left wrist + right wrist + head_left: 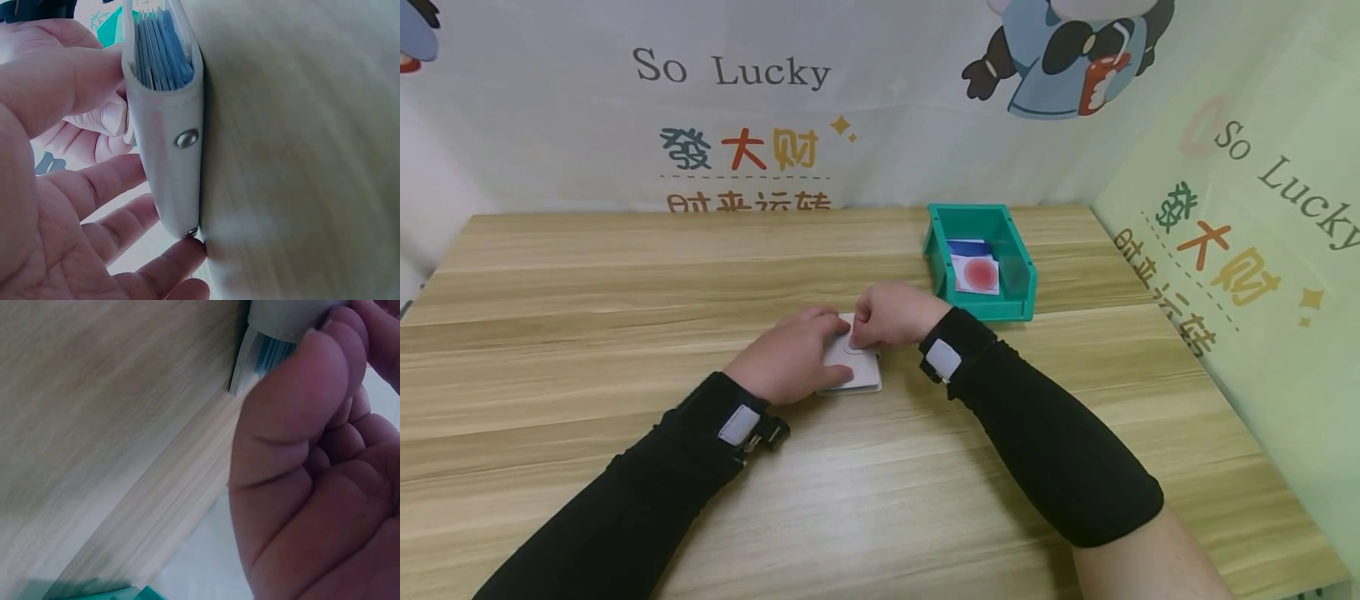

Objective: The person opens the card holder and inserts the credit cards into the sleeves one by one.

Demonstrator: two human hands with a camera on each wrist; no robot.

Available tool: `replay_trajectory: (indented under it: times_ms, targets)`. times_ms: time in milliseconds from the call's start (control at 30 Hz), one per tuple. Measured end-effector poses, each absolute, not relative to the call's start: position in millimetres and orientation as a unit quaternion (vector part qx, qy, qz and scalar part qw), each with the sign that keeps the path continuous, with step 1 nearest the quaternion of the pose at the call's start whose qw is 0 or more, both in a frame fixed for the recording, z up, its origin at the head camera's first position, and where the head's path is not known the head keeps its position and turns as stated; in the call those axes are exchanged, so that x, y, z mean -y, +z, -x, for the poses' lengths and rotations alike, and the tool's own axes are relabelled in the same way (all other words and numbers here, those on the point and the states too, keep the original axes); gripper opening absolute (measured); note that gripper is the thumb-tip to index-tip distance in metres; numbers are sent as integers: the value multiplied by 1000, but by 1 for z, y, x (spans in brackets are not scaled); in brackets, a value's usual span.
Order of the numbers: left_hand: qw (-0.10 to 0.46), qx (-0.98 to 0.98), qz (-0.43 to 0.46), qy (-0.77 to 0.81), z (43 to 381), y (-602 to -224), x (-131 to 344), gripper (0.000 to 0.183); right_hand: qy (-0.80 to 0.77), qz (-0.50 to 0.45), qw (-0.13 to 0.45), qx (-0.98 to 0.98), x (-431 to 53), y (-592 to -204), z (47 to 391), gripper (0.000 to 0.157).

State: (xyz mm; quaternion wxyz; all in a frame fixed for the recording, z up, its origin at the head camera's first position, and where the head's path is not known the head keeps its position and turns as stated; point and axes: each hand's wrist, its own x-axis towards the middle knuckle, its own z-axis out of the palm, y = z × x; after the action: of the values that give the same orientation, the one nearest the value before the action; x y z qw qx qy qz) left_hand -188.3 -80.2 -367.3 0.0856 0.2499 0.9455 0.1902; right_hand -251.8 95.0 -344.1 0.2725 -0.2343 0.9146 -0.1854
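Observation:
A small white card album (pixel 859 372) with metal studs on its spine lies on the wooden table. Bluish card sleeves (pixel 159 53) show inside its end in the left wrist view. My left hand (pixel 786 354) holds the album from the left, thumb on the near part of the cover and fingers toward its far end. Over the album's right side, my right hand (pixel 898 315) pinches at the closing strap on the cover, thumb against bent forefinger. The fingers hide most of the strap.
Behind and right of my right hand stands a green open-front bin (pixel 1024 287). Inside it lie a card with a red round print (pixel 979 275) and a blue card (pixel 968 248). Printed cloth (pixel 880 100) hangs along the table's back and right edges.

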Motion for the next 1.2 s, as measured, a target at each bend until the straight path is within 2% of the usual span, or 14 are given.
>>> replay_trajectory:
  times_ms: [533,833,1000,1200]
  targets:
    - [83,-947,-249,187,188,-369,80,61,-200,203,309,-908,-93,-343,258,22]
    - [82,-947,-250,185,188,-368,80,62,-208,188,307,-909,-96,-345,259,28]
    - [89,-947,-246,187,187,-367,80,61,-215,190,274,-918,-103,-347,254,30]
    - [61,-959,-218,169,187,-357,87,59,-230,161,180,-943,-111,-347,240,30]
